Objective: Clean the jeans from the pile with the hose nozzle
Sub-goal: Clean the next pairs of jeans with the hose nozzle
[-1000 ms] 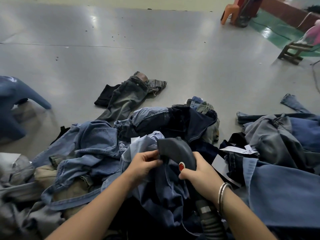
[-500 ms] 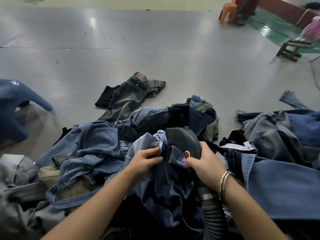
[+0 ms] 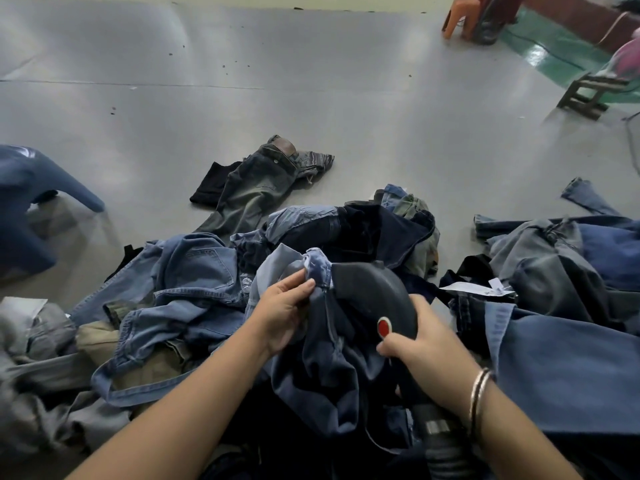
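A dark curved hose nozzle [image 3: 375,292] with a red button [image 3: 383,328] sits in front of me, its ribbed hose [image 3: 445,452] running down to the bottom edge. My right hand [image 3: 420,344] grips the nozzle's handle, thumb just below the button. A blue pair of jeans [image 3: 332,362] is draped over the nozzle's mouth. My left hand [image 3: 282,308] pinches its bunched cloth right beside the nozzle tip. Under both hands lies the pile of jeans [image 3: 180,289].
A grey-green pair of jeans [image 3: 256,185] lies alone on the grey floor beyond the pile. More denim is heaped at the right [image 3: 561,306]. A blue plastic stool [image 3: 24,206] stands at left, an orange stool [image 3: 462,15] and a wooden stool [image 3: 588,93] far right.
The nozzle has tilted up and shifted right with my right hand. My left hand has pulled the blue jeans' cloth higher over the nozzle's mouth.
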